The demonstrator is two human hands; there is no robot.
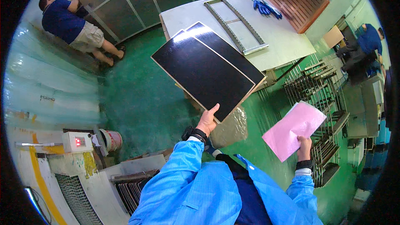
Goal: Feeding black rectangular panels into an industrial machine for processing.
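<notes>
My left hand (pixel 207 121) grips the near corner of a glossy black panel (pixel 202 75) with a thin pale edge, thumb on top and fingers hidden beneath. Under or behind it, a second black panel (pixel 233 52) shows along its far right side; whether my hand holds that one too, I cannot tell. Out to the right, my right hand (pixel 304 146) is closed on the lower edge of a pink sheet (pixel 293 130), with a paler layer along its far edge. The two hands are well apart.
Ahead stands a white table (pixel 183 14) with a metal rack frame (pixel 237 25), blue gloves (pixel 266 8) and a brown slotted board (pixel 296 0). Metal racks (pixel 321 87) fill the right. A control box (pixel 77 141) and bucket (pixel 111 139) are at left. Two people work farther off.
</notes>
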